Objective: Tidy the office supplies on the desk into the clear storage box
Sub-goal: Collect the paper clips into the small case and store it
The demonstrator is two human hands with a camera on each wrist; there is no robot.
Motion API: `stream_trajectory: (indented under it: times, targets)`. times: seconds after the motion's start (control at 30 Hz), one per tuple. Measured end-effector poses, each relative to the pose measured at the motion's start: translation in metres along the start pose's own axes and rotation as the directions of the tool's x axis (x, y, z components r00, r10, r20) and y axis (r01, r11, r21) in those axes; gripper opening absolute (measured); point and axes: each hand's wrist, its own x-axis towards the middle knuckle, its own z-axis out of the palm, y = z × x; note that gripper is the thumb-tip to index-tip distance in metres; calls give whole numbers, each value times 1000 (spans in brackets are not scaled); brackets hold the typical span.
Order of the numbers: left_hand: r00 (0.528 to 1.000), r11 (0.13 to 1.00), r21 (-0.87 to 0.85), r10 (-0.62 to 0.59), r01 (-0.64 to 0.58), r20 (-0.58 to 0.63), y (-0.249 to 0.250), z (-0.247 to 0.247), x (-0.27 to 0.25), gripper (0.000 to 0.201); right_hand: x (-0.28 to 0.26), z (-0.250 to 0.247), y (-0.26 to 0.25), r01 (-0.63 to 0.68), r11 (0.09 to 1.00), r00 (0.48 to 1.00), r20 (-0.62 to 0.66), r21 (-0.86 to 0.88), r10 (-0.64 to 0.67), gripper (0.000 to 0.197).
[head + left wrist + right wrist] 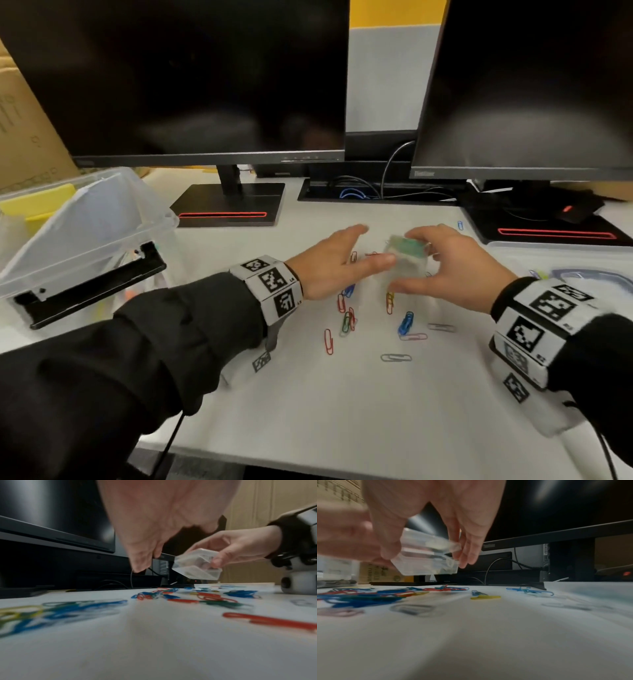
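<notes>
Coloured paper clips (346, 322) scattered on desk, small clear case (406, 255) held tilted above

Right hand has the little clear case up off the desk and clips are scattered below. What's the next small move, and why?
Probably set the small clear case down upright beside the paper clips. The right hand holds it tilted above the desk, the left hand is open beside it, and the loose clips need both hands to gather.
</notes>
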Motion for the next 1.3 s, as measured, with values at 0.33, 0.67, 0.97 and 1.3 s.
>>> stream_trajectory:
  times: [0.33,0.67,0.97,1.3]
  targets:
    - [967,974,-13,221,-224,-125,20,16,6,76,-26,-3,-12,80,997,996,31,23,-80,91]
    - [956,951,172,277,-259,-96,17,16,4,86,-43,-16,6,-127,989,982,153,80,114,99]
    - [967,975,119,206,-189,-153,13,15,10,79,-60,-88,139,-840,510,542,-328,-185,774,61]
    - [970,978,111,190,-175,-153,14,15,11,80,-66,-76,185,-873,481,460,-192,79,867,79]
